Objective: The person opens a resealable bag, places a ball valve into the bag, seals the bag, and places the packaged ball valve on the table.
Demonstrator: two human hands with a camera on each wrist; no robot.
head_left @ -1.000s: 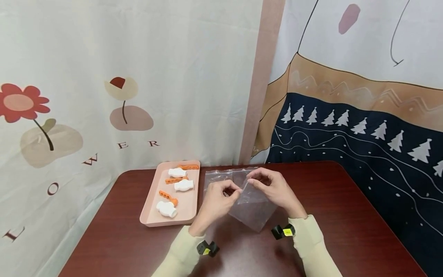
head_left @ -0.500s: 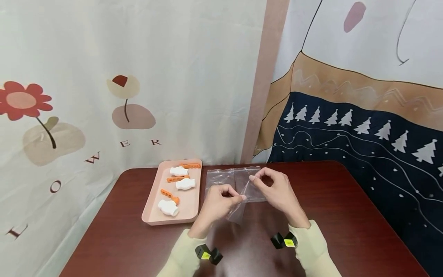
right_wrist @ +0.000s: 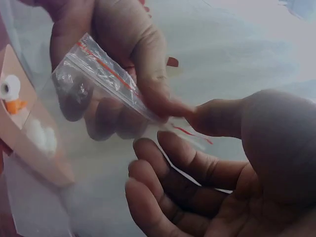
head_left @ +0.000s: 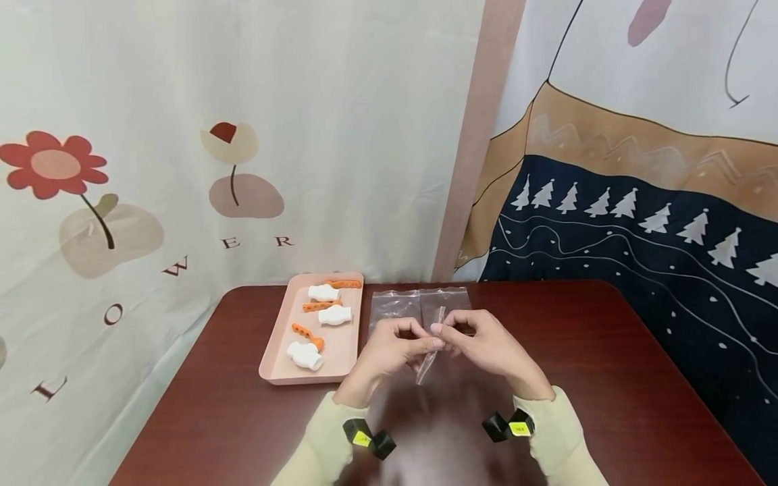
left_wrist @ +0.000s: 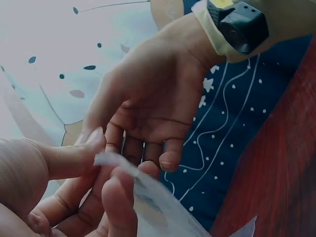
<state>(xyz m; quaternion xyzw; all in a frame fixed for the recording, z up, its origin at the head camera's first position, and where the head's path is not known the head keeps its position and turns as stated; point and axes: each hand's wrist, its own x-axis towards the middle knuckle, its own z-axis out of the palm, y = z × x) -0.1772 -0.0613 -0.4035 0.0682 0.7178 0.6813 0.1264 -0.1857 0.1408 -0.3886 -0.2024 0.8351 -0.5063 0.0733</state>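
Note:
A clear zip bag (right_wrist: 106, 69) with a red line along its zip is held up between both hands, over the table. My left hand (head_left: 392, 351) pinches its zip edge between thumb and fingers. On the other side, my right hand (head_left: 495, 347) pinches the same edge, its thumb tip close to the left thumb. The bag (head_left: 428, 368) appears nearly edge-on in the head view, as a narrow slanted strip. In the right wrist view, the right hand's other fingers (right_wrist: 153, 197) are loosely bent below the bag.
Left of the hands, a pink tray (head_left: 279, 361) holds three white bulbous pieces (head_left: 305, 356) and three orange strips with holes (head_left: 304, 332). Behind the hands, flat clear zip bags (head_left: 394, 304) lie near the table's (head_left: 583, 378) back edge. Printed curtains hang behind.
The hands have come closer together at the zip edge. The held bag has turned from its broad face to nearly edge-on. The head view has shifted slightly.

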